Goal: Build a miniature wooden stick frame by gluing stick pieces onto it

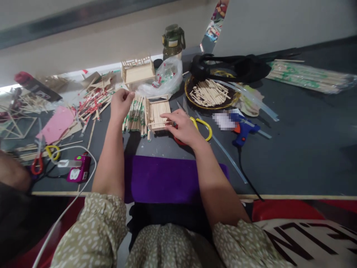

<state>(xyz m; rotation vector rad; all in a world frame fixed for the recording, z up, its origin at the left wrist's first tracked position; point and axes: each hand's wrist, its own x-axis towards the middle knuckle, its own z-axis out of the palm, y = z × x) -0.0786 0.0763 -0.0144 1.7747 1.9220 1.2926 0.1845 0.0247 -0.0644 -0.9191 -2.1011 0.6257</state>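
My right hand [182, 125] grips the near right corner of a small model bed [159, 112] built from thin wooden sticks, with low railings at its ends. My left hand [121, 105] is raised to the left of the model, its fingertips pinched together; whatever they hold is too small to make out. Below and beside that hand lie bundles of chopsticks in green-printed wrappers [136, 116]. Scissors with yellow and red handles [206, 130] lie partly under my right hand. A similar wooden stick model [138, 73] stands farther back.
Cut sticks fill a round basket [210, 93] at the back right. A blue glue gun [243, 131] and clear glue sticks [227, 158] lie to the right. A purple cloth [164, 178] lies at the front edge. A bottle [173, 41] stands behind; another person's arm [12, 173] shows at left.
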